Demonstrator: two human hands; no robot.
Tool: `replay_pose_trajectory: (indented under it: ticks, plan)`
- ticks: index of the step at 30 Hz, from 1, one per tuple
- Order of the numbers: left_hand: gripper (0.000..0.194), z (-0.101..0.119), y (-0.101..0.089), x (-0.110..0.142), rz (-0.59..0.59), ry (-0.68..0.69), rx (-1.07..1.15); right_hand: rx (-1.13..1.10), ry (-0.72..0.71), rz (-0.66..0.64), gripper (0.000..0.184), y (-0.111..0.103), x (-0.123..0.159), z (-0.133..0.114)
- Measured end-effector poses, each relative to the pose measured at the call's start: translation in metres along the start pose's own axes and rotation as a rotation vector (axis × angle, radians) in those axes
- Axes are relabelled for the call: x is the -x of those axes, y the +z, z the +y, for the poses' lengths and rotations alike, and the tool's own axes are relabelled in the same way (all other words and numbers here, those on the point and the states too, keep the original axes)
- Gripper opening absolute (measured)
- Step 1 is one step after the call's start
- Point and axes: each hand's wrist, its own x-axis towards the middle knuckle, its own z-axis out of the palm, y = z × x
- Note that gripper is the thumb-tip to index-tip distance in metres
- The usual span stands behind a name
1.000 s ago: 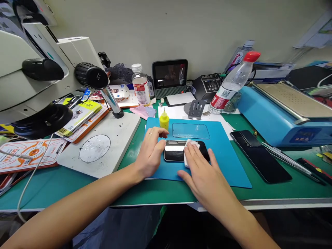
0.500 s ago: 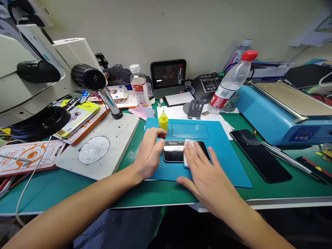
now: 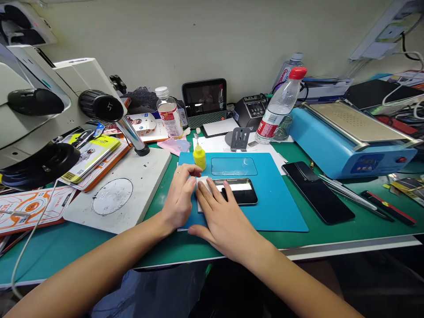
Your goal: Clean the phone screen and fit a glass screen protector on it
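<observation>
On a blue mat lies a phone, black glass up, with a bright reflection across it. My right hand presses a folded white wipe flat under its fingers, over the phone's left end. Beside that end is my left hand, fingers curled and thumb bent in, steadying the phone; the exact contact is hidden by the wipe and fingers. A yellow dropper bottle stands just beyond my left fingertips. Behind the phone, a clear screen glass with a dark outline lies on the mat.
A microscope base stands left, its head overhanging. Right are another dark phone, tweezers and a blue heating plate machine. A red-capped bottle, phone stand and small display stand behind.
My right hand has slid the wipe leftward along the phone, from its middle to its left end beside my left hand. The whole view has shifted slightly; my left hand stays at the phone.
</observation>
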Motion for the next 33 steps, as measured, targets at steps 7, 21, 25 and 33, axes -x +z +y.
replay_pose_trajectory:
  ticks: [7,21,25,33]
  plan:
    - [0.028,0.007,0.0,-0.002,-0.011,0.007,-0.048,0.14,0.111,0.069,0.089,0.001,0.034,0.03]
    - [0.027,0.008,-0.001,-0.001,-0.008,-0.002,-0.074,0.117,0.029,0.046,0.092,-0.004,0.049,0.038]
    - [0.025,0.011,-0.002,-0.002,0.008,0.065,-0.072,0.197,0.126,0.07,0.089,-0.003,0.068,0.063]
    - [0.024,0.012,-0.003,-0.002,0.021,0.109,-0.059,0.292,0.209,0.198,0.087,0.009,0.076,0.048]
